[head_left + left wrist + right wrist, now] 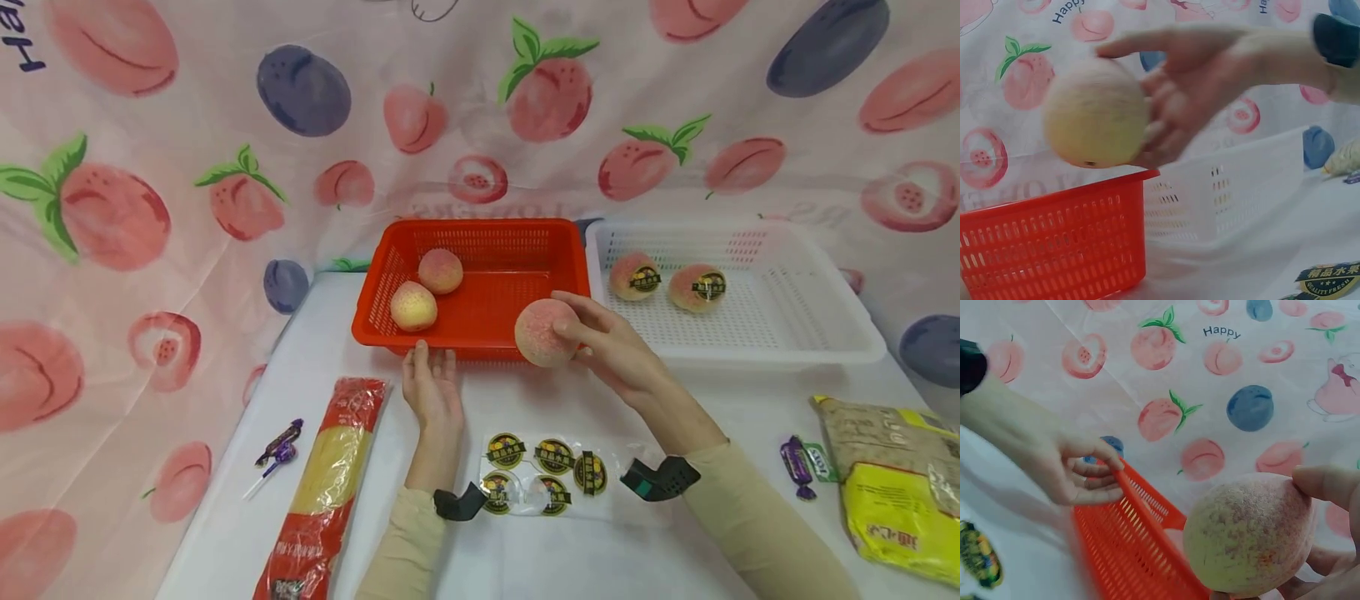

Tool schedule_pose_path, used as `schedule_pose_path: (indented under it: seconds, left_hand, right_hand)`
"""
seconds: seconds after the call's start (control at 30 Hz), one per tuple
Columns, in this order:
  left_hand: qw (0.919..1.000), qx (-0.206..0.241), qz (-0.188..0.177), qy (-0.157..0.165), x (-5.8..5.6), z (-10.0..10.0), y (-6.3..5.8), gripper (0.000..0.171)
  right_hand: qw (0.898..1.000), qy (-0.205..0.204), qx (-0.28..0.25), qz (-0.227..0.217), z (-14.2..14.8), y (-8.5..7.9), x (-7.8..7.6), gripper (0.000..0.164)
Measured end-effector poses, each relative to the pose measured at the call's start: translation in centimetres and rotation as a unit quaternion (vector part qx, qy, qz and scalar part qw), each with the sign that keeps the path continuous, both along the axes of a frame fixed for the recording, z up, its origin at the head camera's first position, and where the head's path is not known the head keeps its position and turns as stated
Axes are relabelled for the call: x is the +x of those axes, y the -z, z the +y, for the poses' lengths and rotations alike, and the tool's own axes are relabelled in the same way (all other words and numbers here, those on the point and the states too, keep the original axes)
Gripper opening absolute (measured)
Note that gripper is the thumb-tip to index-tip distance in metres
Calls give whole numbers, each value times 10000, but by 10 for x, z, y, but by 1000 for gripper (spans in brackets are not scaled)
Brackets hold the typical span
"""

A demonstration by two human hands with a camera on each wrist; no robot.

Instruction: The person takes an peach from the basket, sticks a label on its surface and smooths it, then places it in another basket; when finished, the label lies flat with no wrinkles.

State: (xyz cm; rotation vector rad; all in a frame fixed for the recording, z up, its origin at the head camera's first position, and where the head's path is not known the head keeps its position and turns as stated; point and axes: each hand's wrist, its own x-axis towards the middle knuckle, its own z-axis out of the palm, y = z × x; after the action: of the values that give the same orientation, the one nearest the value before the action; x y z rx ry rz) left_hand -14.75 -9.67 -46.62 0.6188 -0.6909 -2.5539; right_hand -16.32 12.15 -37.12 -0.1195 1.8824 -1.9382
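Note:
My right hand (611, 346) holds a pink and yellow peach (546, 333) between thumb and fingers, over the front right rim of the red basket (480, 343). No label shows on this peach (1247, 534) in the right wrist view. My left hand (433, 392) is at the basket's front rim, palm turned up; its fingertips (1116, 464) meet the rim in the right wrist view. Two peaches lie inside the red basket, a yellowish one (413, 307) and a pinker one (440, 272). In the white basket (795, 354) lie two peaches (693, 300) with black and gold stickers.
A clear sheet with several round stickers (555, 456) lies in front of me. To the left are a red and yellow packet (330, 475), a lollipop (283, 452) and a wrapped candy. Purple candy (797, 467) and a yellow bag (892, 517) lie right. Fruit-printed cloth (480, 108) hangs behind.

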Motion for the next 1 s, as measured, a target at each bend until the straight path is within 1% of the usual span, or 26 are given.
schedule_pose_path:
  seconds: [0.13, 0.2, 0.33, 0.47, 0.57, 0.63, 0.7, 0.8, 0.87, 0.93, 1.0]
  left_hand:
    - [9998, -199, -89, 22, 0, -1, -1, 25]
    - [9996, -245, -125, 8, 0, -2, 0, 26]
    - [9995, -257, -179, -15, 0, -2, 1, 25]
    - [9996, -228, -189, -17, 0, -3, 1, 25]
    - [9997, -205, -166, -13, -1, -4, 0, 26]
    - [9999, -111, -71, 45, -1, -5, 0, 26]
    - [9998, 44, 49, 192, -2, -6, 1, 28]
    - [9971, 403, 333, 553, -3, -7, 5, 34]
    - [9930, 576, 528, 881, -4, -8, 9, 48]
    - [9881, 598, 723, 1216, -4, -11, 15, 58]
    - [9811, 440, 941, 1632, -4, -15, 22, 61]
  right_hand:
    - [9996, -251, 4, 106, 18, 10, 17, 51]
    - [9989, -439, 17, 157, 25, 16, 25, 51]
    - [9976, -666, 68, 202, 35, 31, 36, 51]
    - [9970, -721, 111, 261, 40, 50, 37, 50]
    - [9971, -640, 243, 330, 41, 66, 33, 49]
    - [9971, -547, 383, 354, 40, 76, 30, 50]
    - [9972, -439, 509, 335, 38, 86, 27, 53]
    - [9963, -387, 647, 422, 35, 95, 25, 58]
    - [9957, -368, 691, 486, 34, 98, 24, 60]
    - [9948, -351, 775, 554, 34, 99, 25, 60]
    - [9944, -330, 826, 567, 34, 98, 25, 59]
